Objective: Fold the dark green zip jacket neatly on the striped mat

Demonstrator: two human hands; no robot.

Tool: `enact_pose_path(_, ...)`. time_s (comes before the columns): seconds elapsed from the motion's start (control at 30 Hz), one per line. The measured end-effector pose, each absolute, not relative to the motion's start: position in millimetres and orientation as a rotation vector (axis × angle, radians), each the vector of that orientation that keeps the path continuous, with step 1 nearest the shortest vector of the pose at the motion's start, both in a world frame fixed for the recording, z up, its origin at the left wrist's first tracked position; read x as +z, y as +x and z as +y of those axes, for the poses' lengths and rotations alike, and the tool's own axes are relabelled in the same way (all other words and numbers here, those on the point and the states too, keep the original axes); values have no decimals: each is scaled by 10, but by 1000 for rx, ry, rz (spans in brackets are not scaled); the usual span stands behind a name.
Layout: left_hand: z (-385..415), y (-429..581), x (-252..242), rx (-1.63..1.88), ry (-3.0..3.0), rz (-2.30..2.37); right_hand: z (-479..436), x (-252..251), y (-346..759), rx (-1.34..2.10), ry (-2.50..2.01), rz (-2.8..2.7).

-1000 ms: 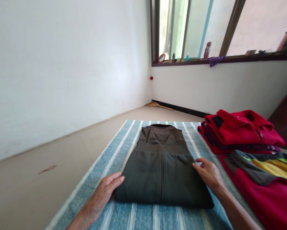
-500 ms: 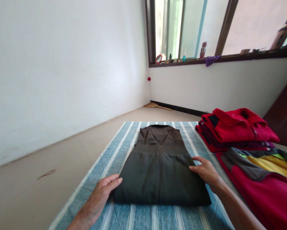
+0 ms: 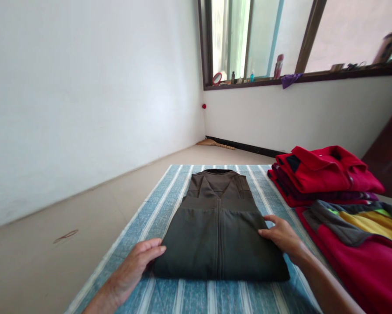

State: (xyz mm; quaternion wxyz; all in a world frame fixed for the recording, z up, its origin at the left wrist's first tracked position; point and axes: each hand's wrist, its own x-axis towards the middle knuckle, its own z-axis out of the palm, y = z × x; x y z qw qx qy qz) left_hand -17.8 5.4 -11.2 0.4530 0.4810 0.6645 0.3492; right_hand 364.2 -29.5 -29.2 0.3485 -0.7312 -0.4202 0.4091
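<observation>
A dark vest with a zip down its middle lies folded and flat on a blue-and-white striped cloth, its collar at the far end. At its left edge, my left hand is closed, thumb and fingers at the fabric's side. My right hand grips the opposite edge, the thumb tip resting on top of the vest. Some fingertips of both hands are hidden at the sides of the cloth layers.
To the right are a stack of folded red and purple clothes and a crimson, grey and yellow garment. Bottles and a small round mirror stand on the windowsill. A broom lies in the corner.
My left hand has shifted very slightly left and down at the vest's edge. My right hand and the vest stay nearly where they were; the view has tilted slightly.
</observation>
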Motion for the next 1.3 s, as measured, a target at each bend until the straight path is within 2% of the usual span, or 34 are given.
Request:
enact_pose_path(0.17, 61, -186, -27, 794, 1110, 1584, -340, -200, 3539, 323, -2183, -1429)
enact_pose_path(0.27, 164, -95, 141, 649, 1205, 1443, -379, -202, 3300, 3, -1960, -1605)
enact_pose_path(0.4, 506, 148, 294, 651, 1231, 1438, -414, -390, 2944, -178, -1539, -1824)
enact_pose_path(0.63, 1110, 559, 209, 783, 1142, 1722, -466, -576, 2809, -237, -1451, -1919)
enact_pose_path(0.83, 1276, 658, 162, 788, 1111, 1710, -464, -576, 2809, -224, -1464, -1935)
enact_pose_path(1.07, 1310, 586, 61, 677, 962, 1335, -476, -551, 2790, -190, -1491, -1963)
enact_pose_path(1.3, 1272, 519, -37, 716, 879, 1254, -475, -502, 2767, -182, -1520, -1979)
